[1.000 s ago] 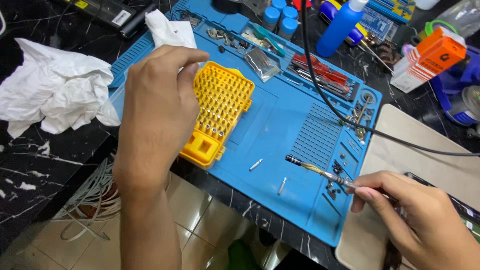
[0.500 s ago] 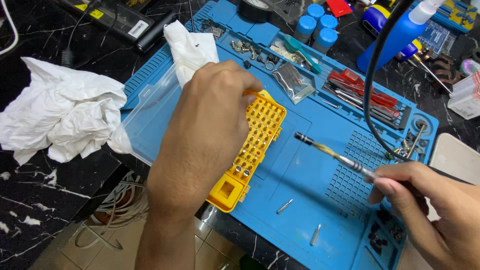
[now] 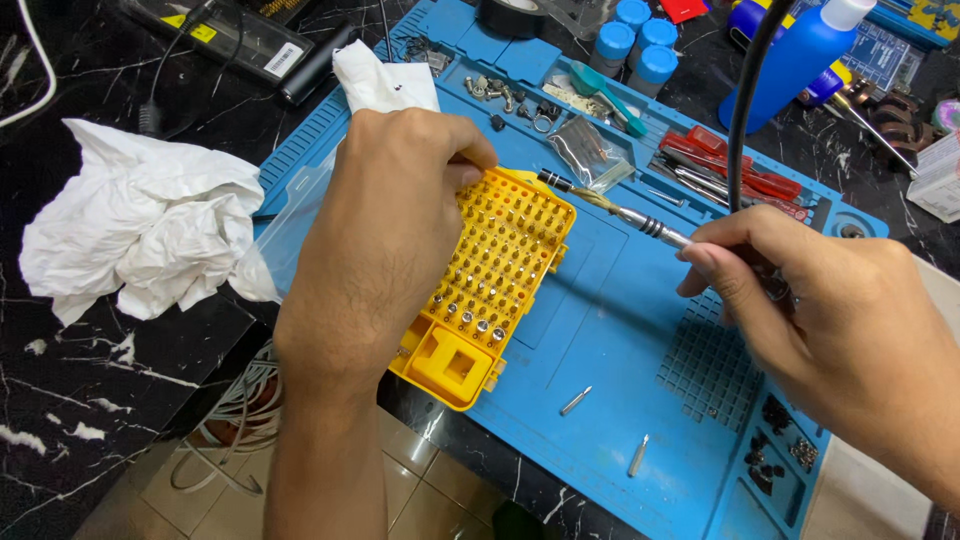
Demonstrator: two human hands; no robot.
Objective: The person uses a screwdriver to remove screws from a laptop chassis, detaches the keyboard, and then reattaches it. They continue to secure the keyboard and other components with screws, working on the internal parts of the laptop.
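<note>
the left hand [image 3: 385, 230] lies over the far end of the yellow bit case [image 3: 490, 280], fingers curled down onto its top edge — whether they pinch a bit there cannot be told. the right hand [image 3: 840, 320] has its fingers closed around the handle of a slim metal screwdriver [image 3: 615, 212], whose dark tip reaches to the case's upper right corner. the case is ridged plastic, rows of small steel bits in holes, a square empty pocket at its near end; it rests on a blue rubbery mat [image 3: 620, 330] with moulded trays and a grid patch. 2 loose bits [image 3: 576, 401] lie on the mat near its front edge. left of it, crumpled white tissue [image 3: 140, 230] sits on the black marbled tabletop [image 3: 80, 400]. a blue squeeze bottle [image 3: 795, 60] with a white cap stands at the back — beside it 3 blue-capped vials [image 3: 637, 35].
</note>
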